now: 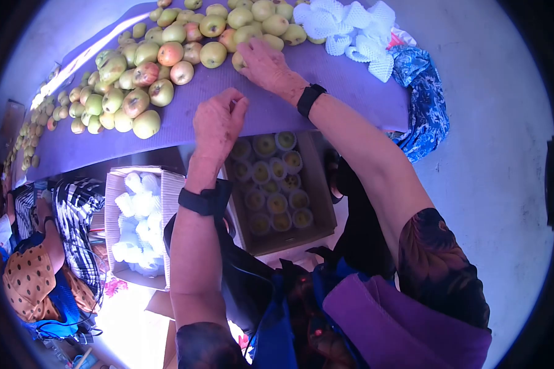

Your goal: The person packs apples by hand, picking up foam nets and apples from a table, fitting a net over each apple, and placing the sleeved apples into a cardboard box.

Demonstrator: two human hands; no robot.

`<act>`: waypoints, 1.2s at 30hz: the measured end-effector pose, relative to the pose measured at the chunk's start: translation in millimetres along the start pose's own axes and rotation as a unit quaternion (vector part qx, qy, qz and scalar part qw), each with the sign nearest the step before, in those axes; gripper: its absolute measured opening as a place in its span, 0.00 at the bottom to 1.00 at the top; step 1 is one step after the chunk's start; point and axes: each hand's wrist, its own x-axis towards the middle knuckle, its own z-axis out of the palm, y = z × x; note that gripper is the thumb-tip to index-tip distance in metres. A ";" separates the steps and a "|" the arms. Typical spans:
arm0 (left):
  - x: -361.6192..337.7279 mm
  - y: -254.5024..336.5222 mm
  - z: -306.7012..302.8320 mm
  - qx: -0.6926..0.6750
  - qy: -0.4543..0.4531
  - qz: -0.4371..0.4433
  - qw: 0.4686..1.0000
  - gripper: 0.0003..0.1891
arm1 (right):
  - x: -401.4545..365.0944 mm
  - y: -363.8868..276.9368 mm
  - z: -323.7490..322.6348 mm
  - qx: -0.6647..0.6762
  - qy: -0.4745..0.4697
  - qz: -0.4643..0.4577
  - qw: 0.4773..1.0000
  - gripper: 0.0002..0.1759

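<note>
My right hand (269,66) reaches over the purple-covered table, its fingers curled on a yellow-green apple (238,61) at the near edge of the pile. Part of that apple is hidden under the fingers. Closer to me, my left hand (218,120) is loosely closed above the table's front edge, and no object shows between its thumb and fingers. Many green and reddish apples (146,74) spread from the centre of the table to its far left. Below the table edge, a cardboard box (323,212) contains several apples (277,203) in white foam sleeves.
White foam net sleeves (351,27) lie in a heap at the table's right end, beside a blue patterned cloth (421,92). Another cardboard box (111,227), full of foam sleeves (138,227), stands at lower left. A person in a dotted orange garment (31,280) sits farther left.
</note>
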 end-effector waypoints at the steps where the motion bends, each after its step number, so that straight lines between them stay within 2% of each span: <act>1: 0.5 -1.0 1.0 -0.003 -0.001 -0.001 1.000 0.10 | -0.9 -1.0 -1.7 0.000 -0.003 0.004 1.000 0.25; 3: 0.4 -1.7 2.7 -0.007 -0.007 -0.005 1.000 0.10 | -2.7 -2.4 -1.1 0.028 -0.022 0.040 0.999 0.26; 10: 2.8 -1.0 3.3 -0.005 -0.013 -0.004 1.000 0.10 | 1.5 3.4 3.7 0.051 -0.007 0.057 0.997 0.26; 12: 3.0 -1.4 4.6 -0.004 -0.017 -0.008 1.000 0.10 | 0.0 7.4 -3.5 0.149 -0.043 0.129 0.979 0.26; 13: 3.3 -1.8 5.1 -0.008 -0.017 -0.013 1.000 0.09 | -1.3 8.7 -7.6 0.149 -0.044 0.131 0.979 0.26; 15: 4.1 -3.0 6.2 -0.012 -0.019 -0.018 1.000 0.09 | -3.2 11.0 -13.8 0.240 -0.066 0.180 0.952 0.29; 18: 5.3 -3.7 8.8 0.012 -0.004 0.001 1.000 0.10 | -9.4 13.8 -19.2 0.258 -0.092 0.201 0.940 0.33; 21: 6.7 -8.1 14.4 0.050 0.009 0.016 0.999 0.15 | -14.4 17.9 -23.3 0.271 -0.103 0.223 0.931 0.33; 22: 6.4 -9.4 16.4 0.063 0.037 0.037 0.997 0.20 | -15.5 19.2 -24.9 0.271 -0.101 0.223 0.931 0.33; 23: 6.4 -11.3 17.7 0.076 0.064 0.058 0.993 0.25 | -17.5 20.4 -26.6 0.316 -0.112 0.240 0.911 0.34; 24: 6.5 -6.9 15.7 0.077 0.065 0.059 0.993 0.25 | -20.0 20.6 -28.7 0.361 -0.122 0.258 0.888 0.35; 26: 6.3 6.3 11.9 0.071 0.023 -0.004 0.997 0.36 | -23.3 10.4 -48.0 0.377 -0.147 0.266 0.875 0.35; 27: 6.3 7.0 14.2 0.071 0.022 -0.004 0.997 0.36 | -24.5 5.3 -56.4 0.394 -0.172 0.274 0.861 0.35; 30: 6.8 7.2 23.5 0.077 0.025 0.025 0.996 0.40 | -29.5 0.8 -62.8 0.383 -0.217 0.258 0.860 0.36; 36: 13.2 8.7 32.4 0.056 -0.015 0.017 0.998 0.40 | -36.7 6.3 -62.1 0.385 -0.241 0.226 0.861 0.36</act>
